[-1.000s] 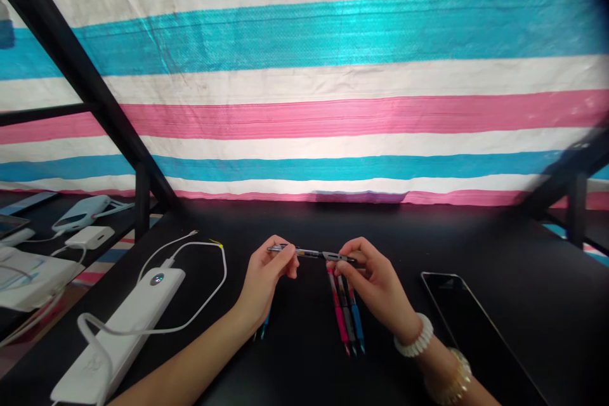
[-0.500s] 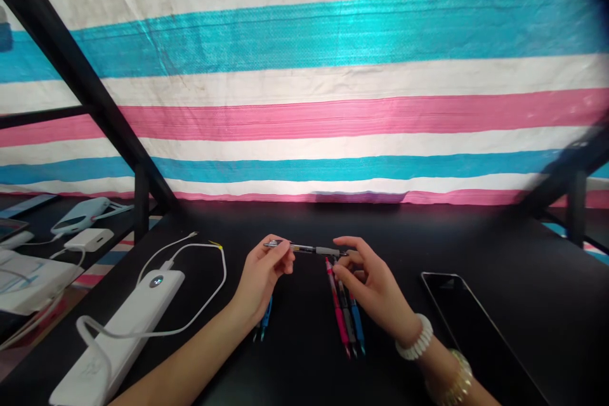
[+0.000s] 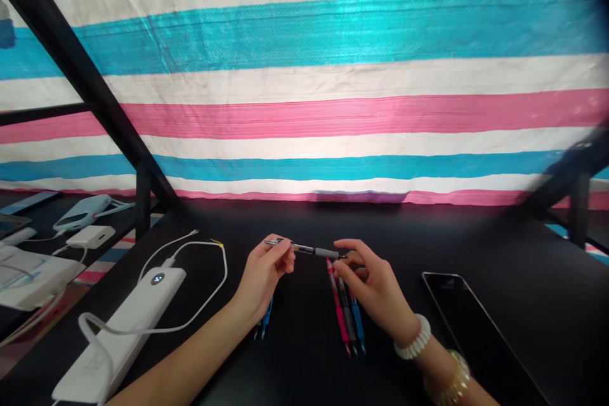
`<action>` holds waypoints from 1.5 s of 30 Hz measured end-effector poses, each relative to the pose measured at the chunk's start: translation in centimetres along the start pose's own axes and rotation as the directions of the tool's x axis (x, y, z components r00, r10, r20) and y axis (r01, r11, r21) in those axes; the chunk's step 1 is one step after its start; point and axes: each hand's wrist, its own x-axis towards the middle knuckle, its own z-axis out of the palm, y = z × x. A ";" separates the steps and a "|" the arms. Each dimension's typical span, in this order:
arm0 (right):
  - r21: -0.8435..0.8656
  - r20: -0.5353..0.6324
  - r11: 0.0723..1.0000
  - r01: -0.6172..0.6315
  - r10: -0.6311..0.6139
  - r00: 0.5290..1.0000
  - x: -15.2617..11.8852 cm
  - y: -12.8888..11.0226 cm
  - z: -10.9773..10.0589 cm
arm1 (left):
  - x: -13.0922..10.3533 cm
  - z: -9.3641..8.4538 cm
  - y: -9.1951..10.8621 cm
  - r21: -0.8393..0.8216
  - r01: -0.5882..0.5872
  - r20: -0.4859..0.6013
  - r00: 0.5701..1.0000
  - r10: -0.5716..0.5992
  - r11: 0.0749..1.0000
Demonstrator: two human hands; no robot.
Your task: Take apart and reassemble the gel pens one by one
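Pen (image 3: pixel 326 253) axis near 9-to-3, tip toward 3, dipping slightly. Left hand (image 3: pixel 263 274) pinches rear; right hand (image 3: pixel 378 288) half-open by tip, contact unclear.

Head-worn camera looks forward and down over the dark tabletop (image 3: pixel 304 342).

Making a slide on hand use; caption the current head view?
Left hand holding a pen, right hand near its tip, above other pens on a black table.

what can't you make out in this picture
All in the head view:
Left blue pen: upper end hidden by left hand.
Smartphone: near end cut off by bottom edge.
Power bank display: digits too small.
Gray-grip pen: contact with right hand too small to tell.
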 end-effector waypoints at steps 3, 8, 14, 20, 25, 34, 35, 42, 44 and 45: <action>0.018 -0.027 1.000 0.011 -0.011 1.000 0.0 0.2 0.1 | 0.1 -0.1 -0.1 -0.005 0.000 -0.006 1.000 0.000 1.000; -0.037 -0.024 0.999 -0.015 0.014 1.000 0.2 0.4 -0.1 | 0.1 -0.1 -0.3 -0.007 0.009 -0.015 1.000 -0.009 1.000; 0.004 -0.024 1.000 -0.015 0.015 1.000 0.2 0.0 -0.1 | 0.1 -0.2 -0.4 -0.021 -0.007 -0.015 1.000 0.006 1.000; -0.059 -0.056 0.998 0.033 -0.036 0.998 0.4 0.2 0.0 | 0.1 -0.2 -0.4 -0.040 0.000 -0.022 1.000 0.000 0.999; -0.140 -0.050 0.990 0.024 -0.032 0.998 0.3 0.1 -0.2 | 0.1 0.0 -0.4 -0.046 0.013 -0.021 1.000 -0.014 0.999; -0.246 -0.008 0.969 0.038 -0.041 0.999 0.0 0.3 0.1 | 0.1 0.0 -0.3 -0.037 0.015 -0.039 0.999 -0.016 0.999; -0.259 0.000 0.965 0.045 -0.047 0.999 0.0 0.3 0.0 | 0.1 0.0 -0.3 -0.036 0.015 -0.039 0.999 -0.016 0.999; -0.277 0.075 0.956 0.093 -0.075 0.994 0.0 -0.3 -0.3 | 0.0 0.0 -0.3 -0.022 0.012 -0.021 1.000 -0.013 1.000; -0.263 0.074 0.961 0.086 -0.069 0.995 0.1 -0.5 -0.2 | -0.1 0.0 -0.3 -0.013 0.007 -0.015 1.000 -0.007 1.000; -0.254 0.074 0.964 0.079 -0.062 0.995 0.1 -0.5 -0.2 | -0.1 0.0 -0.3 -0.006 0.001 -0.009 1.000 -0.001 1.000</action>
